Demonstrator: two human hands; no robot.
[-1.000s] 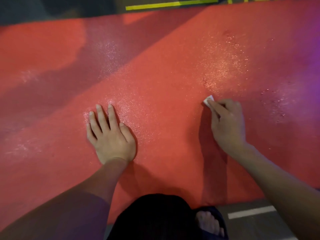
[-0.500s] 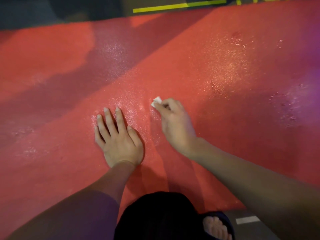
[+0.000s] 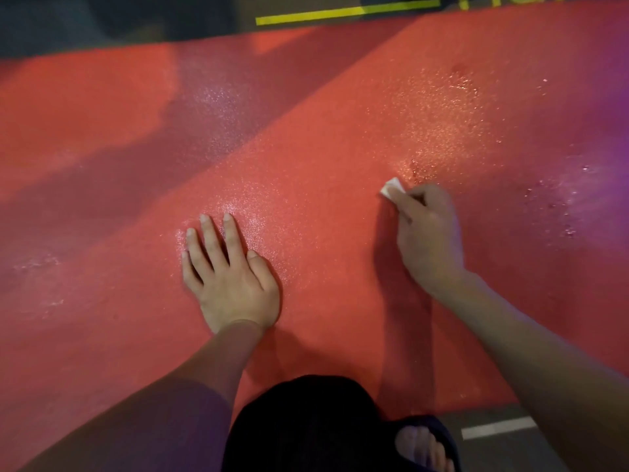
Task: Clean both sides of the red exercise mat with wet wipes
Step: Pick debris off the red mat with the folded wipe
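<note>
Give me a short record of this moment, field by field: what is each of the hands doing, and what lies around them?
surface: red mat, glistening in patches
left hand: flat on the mat, fingers straight
right hand: pinches a white wipe against the mat
wet patch: sparkles just beyond the wipe
floor: dark, with a yellow line past the far edge and a white line near the foot

It looked like a gym or sports hall. A large red mat (image 3: 323, 137) lay flat over a dark floor (image 3: 102, 22) painted with a yellow line (image 3: 340, 14) and yellow lettering (image 3: 510, 0) beyond the mat and a white line (image 3: 498, 427) on the near side. Purple light (image 3: 612, 107) tinged the right edge.
</note>
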